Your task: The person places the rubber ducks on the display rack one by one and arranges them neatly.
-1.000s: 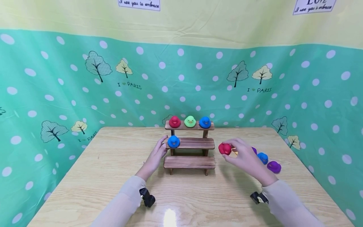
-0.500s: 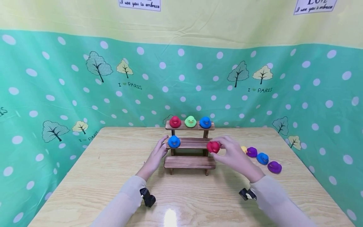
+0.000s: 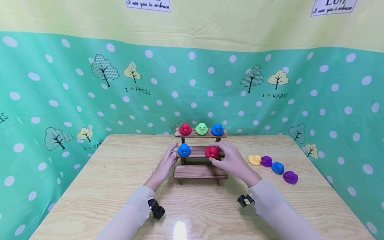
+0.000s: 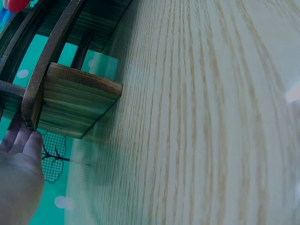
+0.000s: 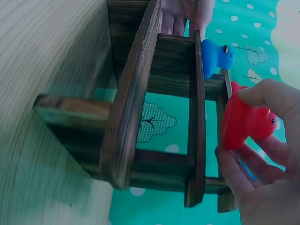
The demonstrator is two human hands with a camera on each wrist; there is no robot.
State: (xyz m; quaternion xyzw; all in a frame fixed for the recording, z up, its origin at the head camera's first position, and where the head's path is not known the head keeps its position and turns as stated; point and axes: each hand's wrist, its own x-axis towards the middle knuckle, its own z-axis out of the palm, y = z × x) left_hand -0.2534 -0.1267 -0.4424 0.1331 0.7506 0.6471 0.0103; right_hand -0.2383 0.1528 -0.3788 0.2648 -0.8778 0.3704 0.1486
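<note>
A red rubber duck (image 3: 211, 152) is pinched between the thumb and fingers of my right hand (image 3: 234, 162), at the right half of the middle step of a small three-step wooden stand (image 3: 200, 171). In the right wrist view the red duck (image 5: 246, 119) shows its side; whether it touches the step I cannot tell. My left hand (image 3: 162, 166) has its fingers extended at the left end of the middle step, beside a blue duck (image 3: 184, 150). In the left wrist view its fingertips (image 4: 32, 145) meet the stand's end. A red duck (image 3: 185, 129), a green duck (image 3: 201, 128) and another blue duck (image 3: 217, 129) sit on the top step.
Right of the stand, a yellow duck (image 3: 254, 160), a purple duck (image 3: 266, 161), a blue duck (image 3: 277, 167) and another purple duck (image 3: 290, 177) lie in a slanting row on the wooden table (image 3: 120, 186). A green dotted cloth (image 3: 156, 110) hangs behind.
My right hand has carried the red duck leftward from beside the stand to the middle step, uncovering the yellow duck on the table. My left hand has stayed in place.
</note>
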